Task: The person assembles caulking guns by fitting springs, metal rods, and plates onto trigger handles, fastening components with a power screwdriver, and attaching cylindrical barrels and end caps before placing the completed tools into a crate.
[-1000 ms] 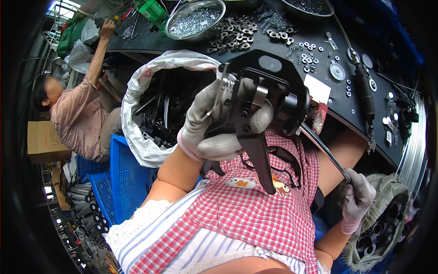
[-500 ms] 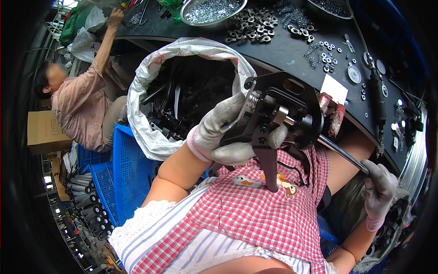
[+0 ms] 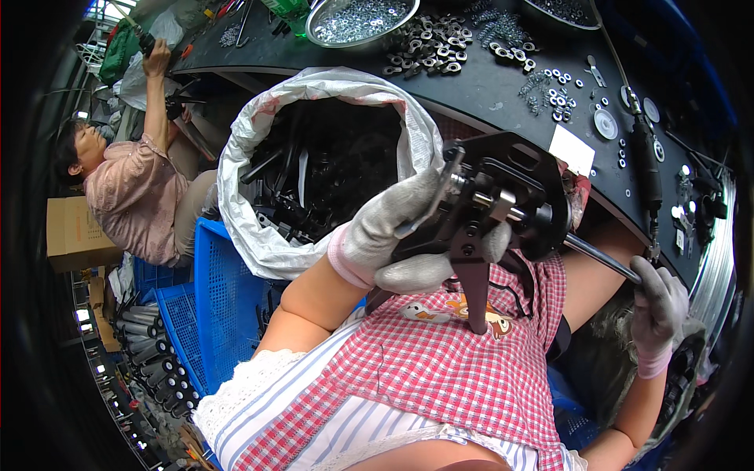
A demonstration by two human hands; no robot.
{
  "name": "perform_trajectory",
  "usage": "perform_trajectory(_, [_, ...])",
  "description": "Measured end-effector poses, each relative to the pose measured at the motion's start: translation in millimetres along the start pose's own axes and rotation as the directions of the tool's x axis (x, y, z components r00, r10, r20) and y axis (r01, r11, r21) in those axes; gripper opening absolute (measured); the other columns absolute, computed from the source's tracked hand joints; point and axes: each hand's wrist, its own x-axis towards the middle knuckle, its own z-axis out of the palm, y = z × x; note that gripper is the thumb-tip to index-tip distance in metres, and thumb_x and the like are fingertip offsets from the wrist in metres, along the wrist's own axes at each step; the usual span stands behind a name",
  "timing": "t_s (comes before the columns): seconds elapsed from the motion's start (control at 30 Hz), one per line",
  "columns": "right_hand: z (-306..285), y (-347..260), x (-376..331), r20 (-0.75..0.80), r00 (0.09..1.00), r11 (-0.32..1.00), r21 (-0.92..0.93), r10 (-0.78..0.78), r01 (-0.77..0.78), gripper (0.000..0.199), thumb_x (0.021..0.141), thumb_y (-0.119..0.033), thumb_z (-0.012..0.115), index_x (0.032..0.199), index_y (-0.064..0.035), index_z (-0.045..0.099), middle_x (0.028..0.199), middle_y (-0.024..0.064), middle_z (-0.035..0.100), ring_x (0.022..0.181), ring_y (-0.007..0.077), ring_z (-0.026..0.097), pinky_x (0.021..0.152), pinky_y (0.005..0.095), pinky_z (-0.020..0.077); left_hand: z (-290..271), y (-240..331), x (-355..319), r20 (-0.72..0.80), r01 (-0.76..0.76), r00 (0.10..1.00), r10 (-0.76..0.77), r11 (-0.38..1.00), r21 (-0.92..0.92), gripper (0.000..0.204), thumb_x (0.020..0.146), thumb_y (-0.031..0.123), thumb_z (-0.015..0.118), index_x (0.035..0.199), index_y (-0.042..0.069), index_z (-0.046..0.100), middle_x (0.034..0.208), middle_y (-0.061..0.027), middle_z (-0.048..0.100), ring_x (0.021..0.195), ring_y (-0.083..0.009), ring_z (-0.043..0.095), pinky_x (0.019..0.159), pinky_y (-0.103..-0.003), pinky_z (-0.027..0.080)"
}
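A black metal bracket assembly (image 3: 473,228), with bent plates, legs and a round cup, is held above my lap. My left hand (image 3: 385,231), in a grey-white glove, wraps round its left side, the thumb underneath and fingertips showing behind it. Out of the cup's right side runs a shiny metal rod (image 3: 603,259), slanting down to the right. The rod's far end meets the fingers of my gloved right hand (image 3: 661,310), which are closed on it. A bright bolt and collar (image 3: 500,206) show inside the bracket; its underside is hidden.
A white woven sack (image 3: 237,165) of black parts stands left of the bracket, beside a blue crate (image 3: 224,290). On the dark bench (image 3: 487,98) lie metal bowls, springs, washers and eyelets. A black power driver (image 3: 646,161) hangs at right. A co-worker (image 3: 129,196) sits far left.
The bracket has shifted slightly right and turned a little, with my left hand on it. My right hand and the rod's end have risen slightly. The co-worker's raised hand has moved left and lower.
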Motion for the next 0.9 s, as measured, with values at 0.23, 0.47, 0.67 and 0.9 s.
perform_trajectory(0.23, [-14.7, -12.4, 11.6, 0.601, 0.73, 0.487, 0.555, 0.326, -0.675, 0.056, 0.081, -0.054, 0.065, 0.083, 0.0022, 0.07, 0.054, 0.0072, 0.055, 0.046, 0.0088, 0.05, 0.046, 0.0245, 0.0358, -0.8, -4.9, 1.7, -0.037, -0.044, 0.998, 0.046, 0.997, 0.067, 0.059, 0.094, 0.045, 0.051, 0.134, 0.002, 0.044, 0.11, -0.023, 0.06, 0.034, -0.0057, 0.04, 0.029, -0.015, 0.029])
perform_trajectory(0.47, [-8.3, -34.8, 5.2, 0.057, 0.987, 0.98, 0.121, 0.153, -0.159, 0.032, 0.09, -0.031, 0.058, 0.102, -0.0036, 0.066, 0.059, 0.0074, 0.048, 0.049, 0.0226, 0.048, 0.047, 0.0331, 0.0335, -11.9, -12.4, 6.4, -0.029, -0.029, 0.999, 0.03, 0.999, 0.039, 0.059, 0.095, 0.045, 0.049, 0.135, 0.002, 0.043, 0.111, -0.0217, 0.06, 0.031, -0.0049, 0.036, 0.028, -0.015, 0.025])
perform_trajectory(0.67, [-14.1, -15.1, 7.1, 0.639, 0.724, 0.526, 0.534, 0.262, -0.662, 0.038, 0.085, -0.035, 0.065, 0.093, 0.0021, 0.068, 0.057, 0.0083, 0.051, 0.047, 0.0141, 0.051, 0.046, 0.0266, 0.0349, -17.2, -16.7, 9.3, -0.053, -0.016, 0.998, 0.019, 0.998, 0.054, 0.059, 0.095, 0.044, 0.049, 0.136, 0.002, 0.042, 0.112, -0.0247, 0.06, 0.03, -0.004, 0.033, 0.027, -0.013, 0.025])
perform_trajectory(0.9, [-0.4, -16.9, 9.6, 0.054, 0.998, 0.999, -0.031, 0.027, -0.025, 0.02, 0.08, -0.01, 0.063, 0.096, 0.0015, 0.068, 0.06, 0.0082, 0.054, 0.05, 0.0242, 0.053, 0.049, 0.0271, 0.038, -9.9, -17.0, 7.9, -0.177, -0.064, 0.979, 0.106, 0.972, 0.228, 0.062, 0.096, 0.049, 0.045, 0.138, 0.004, 0.041, 0.106, -0.0262, 0.061, 0.029, -0.0038, 0.032, 0.026, -0.014, 0.024])
